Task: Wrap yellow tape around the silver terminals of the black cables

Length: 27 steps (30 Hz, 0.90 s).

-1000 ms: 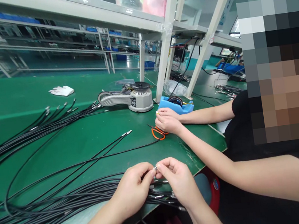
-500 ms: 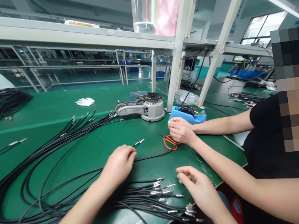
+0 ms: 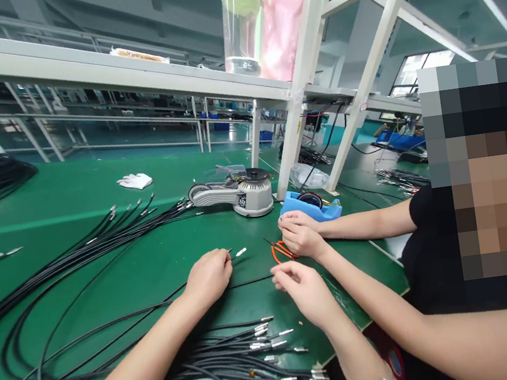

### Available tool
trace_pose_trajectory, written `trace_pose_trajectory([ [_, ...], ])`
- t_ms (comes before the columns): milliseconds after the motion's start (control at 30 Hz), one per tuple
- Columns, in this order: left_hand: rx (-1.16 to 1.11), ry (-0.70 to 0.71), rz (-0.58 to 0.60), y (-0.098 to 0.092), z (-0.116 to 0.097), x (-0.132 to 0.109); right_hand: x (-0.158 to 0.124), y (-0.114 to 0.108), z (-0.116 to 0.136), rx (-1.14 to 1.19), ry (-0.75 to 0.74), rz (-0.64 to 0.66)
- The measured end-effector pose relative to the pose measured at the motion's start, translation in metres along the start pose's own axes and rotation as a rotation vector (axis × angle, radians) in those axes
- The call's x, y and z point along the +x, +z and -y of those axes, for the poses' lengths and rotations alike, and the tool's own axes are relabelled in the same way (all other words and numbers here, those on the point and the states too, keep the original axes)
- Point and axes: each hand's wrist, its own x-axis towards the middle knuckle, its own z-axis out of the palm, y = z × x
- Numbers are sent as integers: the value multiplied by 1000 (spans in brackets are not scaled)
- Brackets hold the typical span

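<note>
My left hand [image 3: 209, 277] is closed over a black cable [image 3: 210, 290] on the green mat, and a metal tip [image 3: 241, 252] sticks out just beyond my fingers. My right hand [image 3: 301, 289] hangs just above the mat with its fingers apart, close to the same cable. Below both hands lies a bunch of black cables with metal ends [image 3: 259, 345]. A co-worker's hands [image 3: 300, 232] rest by a blue tape holder [image 3: 312, 210]. Orange-handled scissors [image 3: 281, 252] lie just beyond my right hand.
A grey automatic tape dispenser [image 3: 235, 195] stands on the green workbench mat [image 3: 70, 183]. Further black cables [image 3: 102, 247] fan out to the left, and white gloves [image 3: 134, 181] lie behind them. White shelf posts [image 3: 300, 84] rise from the bench. A co-worker sits at the right.
Both hands have parted from the metal tip they pinched together a second ago. My right hand has moved away from the cable ends, up towards the scissors. My left hand stays on the cable.
</note>
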Motion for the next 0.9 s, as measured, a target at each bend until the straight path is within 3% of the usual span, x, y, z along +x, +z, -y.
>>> trace_pose_trajectory([
  [233,-255,110,-144,-3,-11,-36,52,33,15,85,37,54],
  [467,-442,91,-170,4,-22,-33,47,43,19,103,1,88],
  [733,-557,-35,-147,10,-3,-35,47,49,15,124,33,13],
  [900,-621,28,-205,13,-7,-34,55,40,31,122,33,57],
])
